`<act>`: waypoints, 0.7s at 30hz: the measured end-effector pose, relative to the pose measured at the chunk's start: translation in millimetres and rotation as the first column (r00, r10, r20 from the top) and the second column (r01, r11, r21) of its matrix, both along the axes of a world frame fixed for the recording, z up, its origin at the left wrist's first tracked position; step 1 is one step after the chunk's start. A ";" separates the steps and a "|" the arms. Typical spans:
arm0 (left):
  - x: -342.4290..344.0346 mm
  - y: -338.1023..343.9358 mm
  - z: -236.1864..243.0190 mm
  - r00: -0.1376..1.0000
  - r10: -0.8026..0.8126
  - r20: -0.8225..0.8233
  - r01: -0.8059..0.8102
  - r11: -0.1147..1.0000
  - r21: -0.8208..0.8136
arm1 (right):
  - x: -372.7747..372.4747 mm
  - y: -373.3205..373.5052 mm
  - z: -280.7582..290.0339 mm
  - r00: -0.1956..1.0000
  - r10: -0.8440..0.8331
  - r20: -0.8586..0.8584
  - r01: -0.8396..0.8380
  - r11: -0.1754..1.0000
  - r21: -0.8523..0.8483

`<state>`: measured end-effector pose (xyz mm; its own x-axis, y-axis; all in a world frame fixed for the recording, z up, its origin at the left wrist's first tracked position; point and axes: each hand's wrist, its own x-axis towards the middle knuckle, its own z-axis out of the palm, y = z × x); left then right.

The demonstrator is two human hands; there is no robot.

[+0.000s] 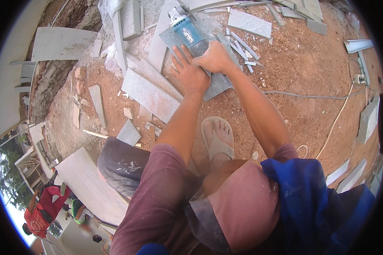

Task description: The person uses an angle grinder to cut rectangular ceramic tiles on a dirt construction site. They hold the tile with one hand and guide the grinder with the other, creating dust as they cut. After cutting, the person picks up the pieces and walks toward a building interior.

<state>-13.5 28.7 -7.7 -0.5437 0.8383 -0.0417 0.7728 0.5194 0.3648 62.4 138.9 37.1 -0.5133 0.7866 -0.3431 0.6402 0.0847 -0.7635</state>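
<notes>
My right hand is closed round the rear of a teal angle grinder. The grinder's metal head and disc are at the far end, over a grey stone tile. My left hand lies with fingers spread on the tile, just left of the grinder body. Its thumb is partly hidden near my right hand. Whether the disc touches the tile is hard to tell. Below my hands, my sandalled foot rests on the dirt.
Cut stone slabs lie left of my hands, and a pale tile with thin offcuts lies to the right. A grey cable crosses the dirt toward a socket. Two people are at the far lower left.
</notes>
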 end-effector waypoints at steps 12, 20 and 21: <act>-0.1 0.2 -3.8 1.000 0.005 0.000 -0.005 1.000 0.005 | -0.7 0.7 -1.3 1.000 0.003 0.007 -0.003 1.000 0.010; -2.5 -1.8 -11.9 0.998 -0.013 -0.068 0.014 1.000 0.007 | 0.0 -1.1 5.8 0.999 0.008 0.032 -0.006 0.999 -0.038; -2.8 -2.4 -13.2 0.997 -0.016 -0.073 0.017 1.000 0.016 | 0.6 -0.4 8.0 0.999 0.020 0.033 -0.017 0.997 -0.072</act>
